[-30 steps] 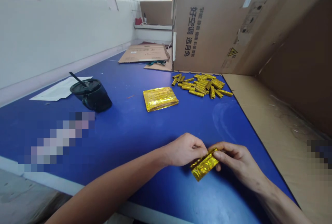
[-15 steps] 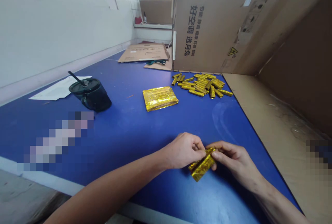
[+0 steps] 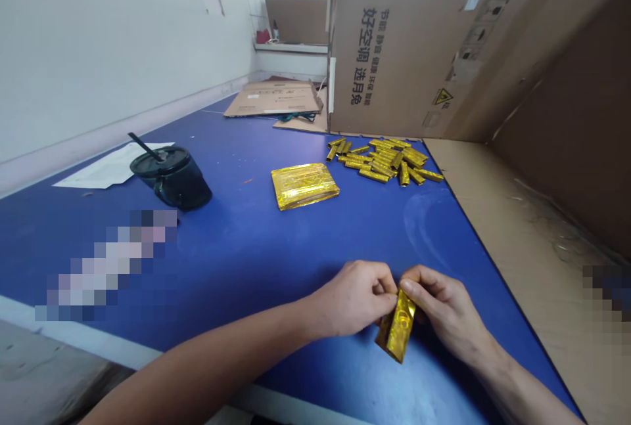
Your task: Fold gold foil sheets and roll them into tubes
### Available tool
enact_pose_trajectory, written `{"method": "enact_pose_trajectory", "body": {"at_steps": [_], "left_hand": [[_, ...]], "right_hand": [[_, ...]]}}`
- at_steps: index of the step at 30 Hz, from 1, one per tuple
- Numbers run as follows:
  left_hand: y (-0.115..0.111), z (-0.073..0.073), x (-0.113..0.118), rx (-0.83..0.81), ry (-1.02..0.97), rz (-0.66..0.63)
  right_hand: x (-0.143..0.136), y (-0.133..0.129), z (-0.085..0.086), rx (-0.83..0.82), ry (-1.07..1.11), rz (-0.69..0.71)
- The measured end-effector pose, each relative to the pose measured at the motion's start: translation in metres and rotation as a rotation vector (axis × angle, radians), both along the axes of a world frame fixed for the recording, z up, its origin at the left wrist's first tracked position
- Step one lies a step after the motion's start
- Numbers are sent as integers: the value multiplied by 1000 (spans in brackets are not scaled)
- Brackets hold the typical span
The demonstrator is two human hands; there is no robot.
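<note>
Between my hands, just above the blue table (image 3: 236,247), is a shiny gold foil paper piece (image 3: 400,330) with a lengthwise fold. My left hand (image 3: 362,297) pinches its upper left edge between thumb and bent fingers. On the other side, my right hand (image 3: 438,297) grips the top right, thumb on the front and fingers behind. A flat stack of gold foil paper (image 3: 304,186) lies farther up the table. Beyond it to the right, several folded gold pieces (image 3: 389,159) are heaped together.
A dark mug (image 3: 172,178) with a lid and straw stands at the left by a white paper sheet (image 3: 98,169). A large cardboard box (image 3: 409,44) rises behind the heap. Flat cardboard (image 3: 273,98) lies at the back. A pixelated patch covers something at lower left.
The gold foil paper has turned more upright and its two sides have come closer together. Both hands have shifted slightly, the left one a little lower.
</note>
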State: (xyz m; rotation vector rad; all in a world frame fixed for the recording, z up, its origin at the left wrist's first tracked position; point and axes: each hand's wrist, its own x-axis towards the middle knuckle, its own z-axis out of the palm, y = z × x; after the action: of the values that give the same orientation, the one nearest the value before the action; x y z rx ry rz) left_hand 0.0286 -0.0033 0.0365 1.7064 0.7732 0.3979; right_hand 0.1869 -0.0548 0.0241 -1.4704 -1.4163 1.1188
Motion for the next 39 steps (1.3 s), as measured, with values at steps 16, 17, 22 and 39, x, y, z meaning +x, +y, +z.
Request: {"method": "enact_pose_trajectory", "body": {"at_steps": [16,17,22,39], "left_hand": [[4,4,1,-609,-112,-170],[4,5,2,-591,-96,-145],[1,5,5,-469,-39,-78],[-12,5,0,159,119,-13]], "right_hand": [[3,3,2,-31,216,-76],[2,3,2,-29,204,-76],[3,3,1,-14,185,-62],[-6,3,-5,-54,232,-112]]}}
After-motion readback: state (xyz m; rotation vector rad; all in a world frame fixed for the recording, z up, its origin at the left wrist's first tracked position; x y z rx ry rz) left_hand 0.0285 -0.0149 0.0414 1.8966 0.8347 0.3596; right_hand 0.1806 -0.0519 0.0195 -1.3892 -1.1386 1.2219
